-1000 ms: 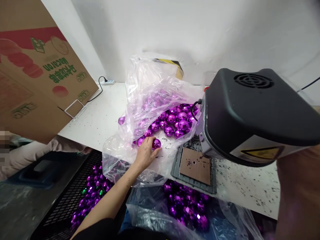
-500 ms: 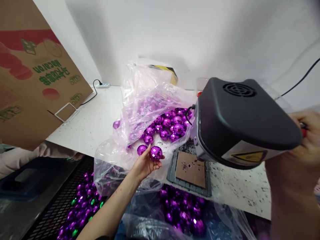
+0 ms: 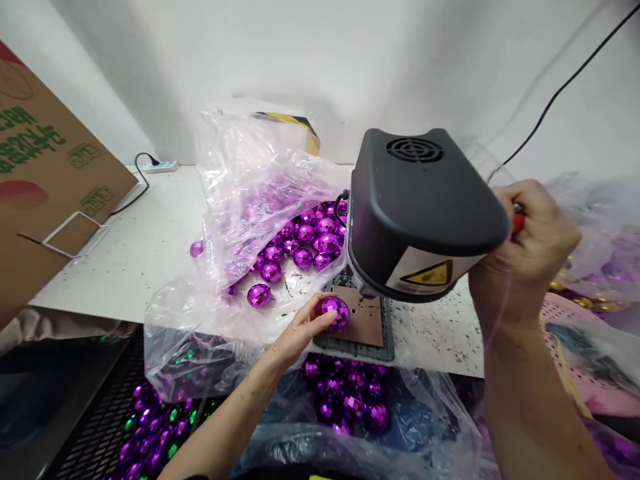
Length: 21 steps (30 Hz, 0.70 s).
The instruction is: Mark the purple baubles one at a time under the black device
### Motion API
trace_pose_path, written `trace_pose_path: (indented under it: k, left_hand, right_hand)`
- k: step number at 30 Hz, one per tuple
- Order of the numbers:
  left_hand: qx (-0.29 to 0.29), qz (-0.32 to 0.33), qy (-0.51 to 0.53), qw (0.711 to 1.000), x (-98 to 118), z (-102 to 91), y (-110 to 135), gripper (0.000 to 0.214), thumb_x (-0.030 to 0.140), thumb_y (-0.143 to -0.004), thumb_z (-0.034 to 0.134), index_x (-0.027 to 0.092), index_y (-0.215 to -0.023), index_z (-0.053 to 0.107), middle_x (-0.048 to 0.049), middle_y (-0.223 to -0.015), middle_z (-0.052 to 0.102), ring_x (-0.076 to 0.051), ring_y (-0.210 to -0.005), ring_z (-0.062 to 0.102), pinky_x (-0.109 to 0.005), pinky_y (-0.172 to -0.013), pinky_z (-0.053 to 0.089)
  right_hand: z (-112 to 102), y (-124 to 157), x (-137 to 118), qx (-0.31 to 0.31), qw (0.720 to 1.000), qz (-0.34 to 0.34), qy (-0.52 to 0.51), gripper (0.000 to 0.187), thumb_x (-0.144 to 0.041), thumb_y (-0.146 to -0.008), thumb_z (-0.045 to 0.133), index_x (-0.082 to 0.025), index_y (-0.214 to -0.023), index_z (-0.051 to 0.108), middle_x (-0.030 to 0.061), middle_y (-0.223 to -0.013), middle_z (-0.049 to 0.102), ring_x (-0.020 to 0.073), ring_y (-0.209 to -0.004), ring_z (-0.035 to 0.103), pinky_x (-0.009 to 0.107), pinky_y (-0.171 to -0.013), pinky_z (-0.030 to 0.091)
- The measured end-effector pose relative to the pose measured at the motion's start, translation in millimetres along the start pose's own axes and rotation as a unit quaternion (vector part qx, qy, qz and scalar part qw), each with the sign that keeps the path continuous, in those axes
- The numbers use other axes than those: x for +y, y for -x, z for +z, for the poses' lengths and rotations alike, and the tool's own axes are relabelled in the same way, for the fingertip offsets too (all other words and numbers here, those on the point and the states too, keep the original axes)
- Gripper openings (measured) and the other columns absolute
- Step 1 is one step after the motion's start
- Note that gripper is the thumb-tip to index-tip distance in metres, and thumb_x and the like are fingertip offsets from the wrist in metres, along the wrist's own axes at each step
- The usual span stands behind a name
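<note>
My left hand (image 3: 301, 329) grips a shiny purple faceted ball (image 3: 335, 313) and holds it on the brown pad (image 3: 367, 319) under the black machine head (image 3: 415, 210). My right hand (image 3: 527, 243) is closed round a red handle (image 3: 518, 219) at the right side of that machine. Behind, an open clear plastic bag (image 3: 250, 200) spills several more purple balls (image 3: 305, 237) onto the white table (image 3: 150, 247). One loose ball (image 3: 259, 295) lies just left of my left hand.
A cardboard box (image 3: 45, 180) leans at the left. Below the table edge a bag of purple balls (image 3: 350, 400) and a black crate (image 3: 130, 427) with purple and green balls stand. A pink basket (image 3: 575, 320) is at the right. A power strip (image 3: 165, 165) lies at the back.
My left hand took a purple ball from the bag and carried it right onto the brown pad. My right hand came into view and closed on the red handle. The view shifted right.
</note>
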State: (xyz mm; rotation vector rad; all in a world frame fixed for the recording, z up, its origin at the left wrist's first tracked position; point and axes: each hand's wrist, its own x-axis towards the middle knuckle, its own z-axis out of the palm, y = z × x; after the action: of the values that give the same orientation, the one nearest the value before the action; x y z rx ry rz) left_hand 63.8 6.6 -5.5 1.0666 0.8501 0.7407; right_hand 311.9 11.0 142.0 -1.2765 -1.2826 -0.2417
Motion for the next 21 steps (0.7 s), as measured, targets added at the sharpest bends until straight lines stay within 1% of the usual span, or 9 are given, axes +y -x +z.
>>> trace_pose_path:
  k: [2,4,6,8,11,15,17,21]
  left_hand:
    - [0.002,0.024,-0.004,1.000,-2.1,6.5,-7.8,0.046,0.043,-0.084,0.078,0.020,-0.123,0.066,-0.0071,-0.125,0.070,-0.026,-0.124,0.060,-0.035,-0.106,0.045]
    - [-0.006,0.050,-0.013,0.999,-6.3,9.7,-16.1,0.050,0.041,-0.084,0.079,0.020,-0.127,0.064,-0.0081,-0.129,0.069,-0.027,-0.125,0.060,-0.038,-0.108,0.045]
    - [-0.002,0.079,-0.054,0.995,-13.3,10.6,-23.2,0.053,0.039,-0.084,0.078,0.020,-0.130,0.061,-0.0087,-0.130,0.068,-0.027,-0.124,0.061,-0.040,-0.107,0.046]
    - [0.014,0.106,-0.128,0.986,-22.1,11.0,-27.6,0.052,0.037,-0.085,0.076,0.020,-0.131,0.059,-0.0087,-0.128,0.068,-0.027,-0.119,0.063,-0.041,-0.105,0.047]
    - [0.027,0.149,-0.249,0.957,-33.1,13.1,-30.1,0.047,0.032,-0.088,0.073,0.020,-0.130,0.059,-0.0090,-0.127,0.068,-0.027,-0.116,0.064,-0.044,-0.105,0.048]
    - [0.013,0.223,-0.357,0.907,-36.4,19.2,-31.9,0.048,0.025,-0.087,0.073,0.020,-0.131,0.057,-0.0110,-0.133,0.065,-0.028,-0.125,0.059,-0.047,-0.110,0.046]
    - [0.015,0.233,-0.389,0.891,-35.8,22.2,-33.6,0.048,0.025,-0.086,0.074,0.019,-0.131,0.057,-0.0119,-0.133,0.064,-0.029,-0.125,0.059,-0.048,-0.108,0.047]
    - [0.018,0.234,-0.428,0.873,-38.3,25.9,-35.5,0.046,0.028,-0.088,0.074,0.019,-0.130,0.057,-0.0132,-0.132,0.064,-0.031,-0.123,0.059,-0.048,-0.105,0.048]
  right_hand:
    - [-0.4,0.1,-0.5,-0.002,1.000,-0.005,-0.001,0.029,-0.031,-0.094,0.051,-0.012,-0.072,0.049,-0.0043,-0.060,0.038,0.0013,-0.058,0.032,0.017,-0.056,0.024]
    - [-0.9,0.3,-0.8,-0.008,1.000,-0.010,-0.002,0.031,-0.032,-0.096,0.050,-0.012,-0.072,0.048,-0.0043,-0.060,0.037,0.0012,-0.058,0.031,0.017,-0.055,0.024]
    - [-1.0,0.5,-0.5,-0.013,1.000,-0.014,-0.005,0.033,-0.033,-0.097,0.050,-0.012,-0.072,0.048,-0.0044,-0.060,0.037,0.0012,-0.057,0.030,0.017,-0.055,0.024]
    - [-0.5,0.7,0.4,-0.013,1.000,-0.015,-0.007,0.034,-0.035,-0.098,0.050,-0.012,-0.073,0.049,-0.0043,-0.060,0.036,0.0015,-0.057,0.030,0.017,-0.055,0.025]
    - [0.6,1.1,2.0,-0.010,1.000,-0.016,-0.008,0.034,-0.036,-0.099,0.050,-0.012,-0.074,0.049,-0.0040,-0.060,0.035,0.0018,-0.058,0.030,0.017,-0.055,0.025]
    - [0.3,1.6,3.0,-0.015,1.000,-0.016,-0.007,0.035,-0.036,-0.099,0.050,-0.012,-0.074,0.048,-0.0040,-0.060,0.035,0.0013,-0.058,0.030,0.017,-0.055,0.025]
    - [-0.3,1.9,2.9,-0.015,1.000,-0.015,-0.008,0.036,-0.036,-0.100,0.050,-0.012,-0.073,0.048,-0.0040,-0.060,0.035,0.0010,-0.058,0.030,0.017,-0.055,0.025]
    - [-0.8,2.2,2.0,-0.004,1.000,-0.014,-0.008,0.036,-0.036,-0.099,0.050,-0.012,-0.073,0.048,-0.0035,-0.061,0.035,0.0013,-0.060,0.031,0.017,-0.056,0.025]
